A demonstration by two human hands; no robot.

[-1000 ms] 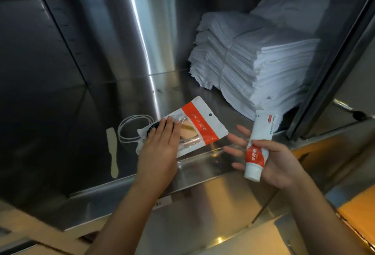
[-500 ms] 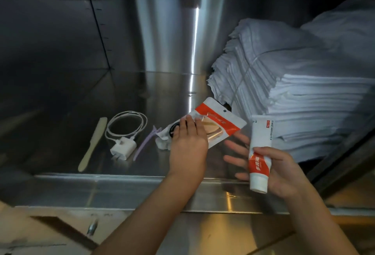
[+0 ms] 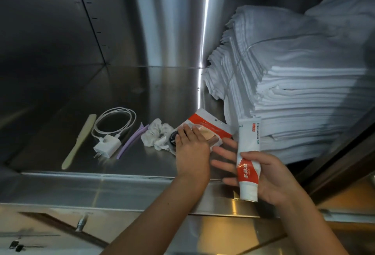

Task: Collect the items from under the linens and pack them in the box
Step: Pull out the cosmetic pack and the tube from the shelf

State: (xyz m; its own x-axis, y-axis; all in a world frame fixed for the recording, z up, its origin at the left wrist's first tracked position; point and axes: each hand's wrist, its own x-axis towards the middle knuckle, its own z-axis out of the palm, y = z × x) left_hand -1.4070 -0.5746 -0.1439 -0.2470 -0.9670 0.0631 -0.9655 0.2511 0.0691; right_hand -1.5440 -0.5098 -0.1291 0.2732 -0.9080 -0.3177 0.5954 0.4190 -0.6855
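Steel shelf (image 3: pixel 142 92) bears comb (image 3: pixel 79 141), charger (image 3: pixel 107 145), clip (image 3: pixel 132 141), scrunchie (image 3: pixel 155 136), pouch (image 3: pixel 209 127), linens (image 3: pixel 294 92).

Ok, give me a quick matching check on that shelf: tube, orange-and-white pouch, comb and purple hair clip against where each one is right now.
Things:
1 tube
2 pouch
3 comb
4 hair clip

Places:
A furthest left on the shelf
B held in the right hand
C lying between the charger and the scrunchie
D under the fingers of the left hand

Pairs: 1-B, 2-D, 3-A, 4-C
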